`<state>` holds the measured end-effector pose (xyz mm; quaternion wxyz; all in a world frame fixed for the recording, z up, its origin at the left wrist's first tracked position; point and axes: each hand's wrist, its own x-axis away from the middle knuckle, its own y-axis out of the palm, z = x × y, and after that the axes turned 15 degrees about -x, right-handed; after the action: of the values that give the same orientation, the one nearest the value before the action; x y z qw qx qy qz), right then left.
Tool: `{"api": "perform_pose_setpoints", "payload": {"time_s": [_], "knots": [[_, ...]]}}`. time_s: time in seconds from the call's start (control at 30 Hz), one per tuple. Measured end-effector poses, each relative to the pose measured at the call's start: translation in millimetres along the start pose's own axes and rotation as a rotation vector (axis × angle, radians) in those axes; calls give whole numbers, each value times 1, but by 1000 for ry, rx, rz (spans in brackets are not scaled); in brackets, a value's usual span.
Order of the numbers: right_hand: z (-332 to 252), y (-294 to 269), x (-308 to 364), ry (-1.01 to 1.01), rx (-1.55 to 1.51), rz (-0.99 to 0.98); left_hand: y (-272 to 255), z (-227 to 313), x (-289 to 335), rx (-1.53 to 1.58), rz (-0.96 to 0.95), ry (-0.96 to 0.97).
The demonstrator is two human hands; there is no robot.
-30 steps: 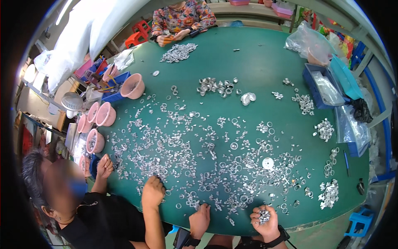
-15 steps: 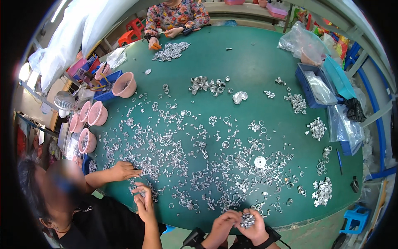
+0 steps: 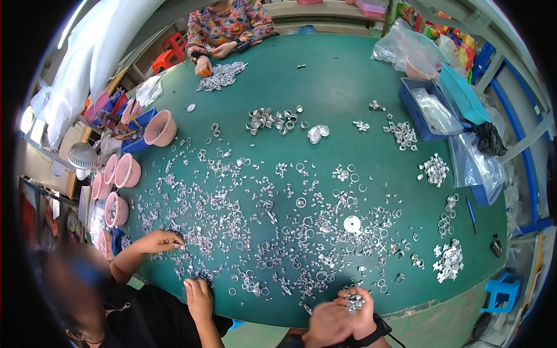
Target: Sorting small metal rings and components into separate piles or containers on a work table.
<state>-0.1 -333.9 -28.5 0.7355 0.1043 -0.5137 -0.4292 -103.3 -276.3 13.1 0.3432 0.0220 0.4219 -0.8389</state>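
At the near edge of the table, my right hand point(image 3: 365, 322) is cupped around a small heap of silver metal pieces point(image 3: 354, 303). Close against its left side is my left hand point(image 3: 328, 322), smeared by motion, its fingers hard to make out. Just beyond both hands, many loose silver rings and small castings point(image 3: 322, 275) lie scattered over the green table point(image 3: 348, 75). Among them rests a round white disc point(image 3: 351, 224).
Sorted silver piles, one pale point(image 3: 448, 261), line the right side near a blue pen point(image 3: 471, 216) and a dark blue crate point(image 3: 426, 107). Pink tubs point(image 3: 127, 171) stand at left. One co-worker's hand point(image 3: 199, 298) is near left; another person point(image 3: 229, 26) sits at the far side.
The whole view has shifted slightly, so the table sits further left. My left hand has turned and blurred beside the right, which still holds the pieces. The near co-worker's hands have moved.
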Motion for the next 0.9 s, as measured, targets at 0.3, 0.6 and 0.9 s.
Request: {"api": "perform_pose_setpoints", "payload": {"time_s": [0.3, 0.6, 0.9], "knots": [[-36, -8, 19, -8, -153, -111, 6, -79, 27, -209, -85, -437], [-43, -10, 25, -27, -199, -99, -13, -89, 13, -437, -2, -356], [-47, -14, 28, -17, -196, -108, -2, -80, 21, -279, -242, -460]]}}
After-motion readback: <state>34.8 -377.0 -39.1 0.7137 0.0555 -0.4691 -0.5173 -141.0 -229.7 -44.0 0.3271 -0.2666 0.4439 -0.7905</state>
